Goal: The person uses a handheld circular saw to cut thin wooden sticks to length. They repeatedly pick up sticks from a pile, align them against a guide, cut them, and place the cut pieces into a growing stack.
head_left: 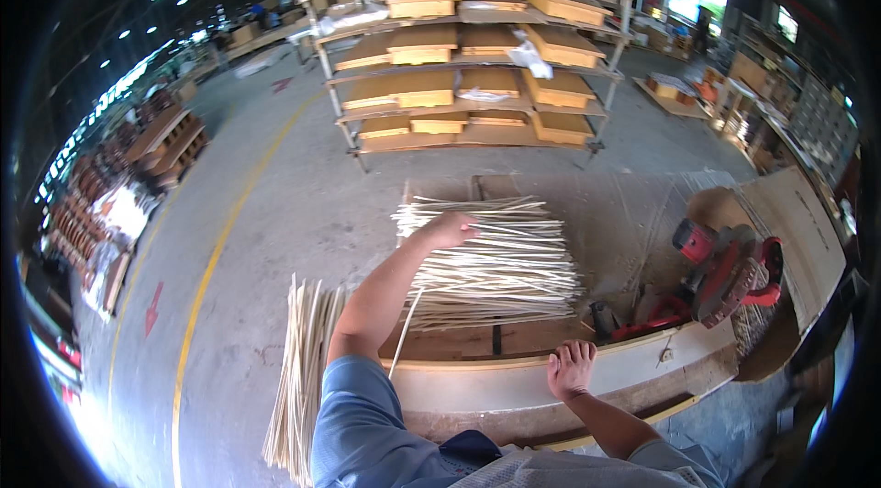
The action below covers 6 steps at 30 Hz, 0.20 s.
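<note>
A wide pile of thin pale sticks [514, 268], like cane or wooden rods, lies crosswise on the bench in front of me. My left hand [451, 229] reaches over its far left part, fingers closed among the stick ends; how many they pinch is hidden. Beneath my left forearm, a single stick [406, 334] slants down over the bench's near board. My right hand [571, 370] rests on the top edge of that pale near board [496, 387], its fingers lying loosely over it and nothing held.
A red power saw [725, 272] stands at the bench's right end, beside a cardboard sheet [794, 231]. Left of the bench stands a bundle of long sticks [303, 378]. Beyond is a shelf rack [468, 66] with yellowish boxes. A yellow line [220, 254] runs along the floor.
</note>
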Tool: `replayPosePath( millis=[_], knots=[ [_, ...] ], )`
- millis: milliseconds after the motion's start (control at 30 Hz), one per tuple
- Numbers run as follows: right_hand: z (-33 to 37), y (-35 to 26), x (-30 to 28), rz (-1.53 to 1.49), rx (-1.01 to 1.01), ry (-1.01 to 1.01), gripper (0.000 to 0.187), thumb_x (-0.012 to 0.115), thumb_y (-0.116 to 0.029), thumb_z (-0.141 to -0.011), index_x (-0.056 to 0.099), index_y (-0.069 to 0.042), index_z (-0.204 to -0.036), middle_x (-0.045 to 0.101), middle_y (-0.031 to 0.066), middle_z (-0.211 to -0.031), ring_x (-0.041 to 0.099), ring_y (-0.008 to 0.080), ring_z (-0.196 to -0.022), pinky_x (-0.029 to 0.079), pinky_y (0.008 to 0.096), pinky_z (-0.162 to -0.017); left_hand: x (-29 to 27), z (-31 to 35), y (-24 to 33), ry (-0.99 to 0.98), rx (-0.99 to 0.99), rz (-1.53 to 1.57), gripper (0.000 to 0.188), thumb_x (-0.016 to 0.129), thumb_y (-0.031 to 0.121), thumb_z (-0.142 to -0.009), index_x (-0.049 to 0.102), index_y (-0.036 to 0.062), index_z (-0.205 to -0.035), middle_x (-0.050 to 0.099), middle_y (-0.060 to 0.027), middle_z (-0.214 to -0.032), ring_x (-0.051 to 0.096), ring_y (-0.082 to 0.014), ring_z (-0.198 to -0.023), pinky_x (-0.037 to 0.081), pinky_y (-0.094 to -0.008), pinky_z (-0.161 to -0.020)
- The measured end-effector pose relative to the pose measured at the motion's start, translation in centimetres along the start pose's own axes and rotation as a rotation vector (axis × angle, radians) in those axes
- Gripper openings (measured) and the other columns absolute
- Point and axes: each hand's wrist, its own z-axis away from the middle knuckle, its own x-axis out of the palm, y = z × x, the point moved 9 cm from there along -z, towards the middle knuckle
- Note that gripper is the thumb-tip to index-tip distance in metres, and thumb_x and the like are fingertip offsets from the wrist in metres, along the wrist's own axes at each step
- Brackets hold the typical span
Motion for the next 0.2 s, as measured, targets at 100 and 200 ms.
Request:
replayPosePath(
  millis=[100,200],
  knots=[
    [0.1,-0.1,0.0,-0.045,-0.006,-0.014,0.019,0.060,-0.026,-0.094,0.061,-0.007,-0.093,0.061,0.0148,-0.106,0.055,0.0390,-0.104,0.038,0.0573,-0.100,0.2,6.4,2.9,0.025,0.065,-0.011,0.052,0.068,0.048,-0.101,0.067,0.0138,-0.141,0.075,-0.0197,-0.125,0.072,-0.0354,-0.115,0.056,-0.0426,-0.100],
    [0.6,0.1,0.8,-0.063,-0.018,-0.011,0.020,0.060,-0.028,-0.094,0.062,-0.007,-0.095,0.062,0.0151,-0.108,0.055,0.0391,-0.105,0.038,0.0579,-0.100,0.8,13.1,4.5,0.104,0.074,0.078,0.058,0.070,0.049,-0.100,0.064,0.0120,-0.145,0.075,-0.0202,-0.125,0.073,-0.0351,-0.114,0.054,-0.0442,-0.104]
  ],
)
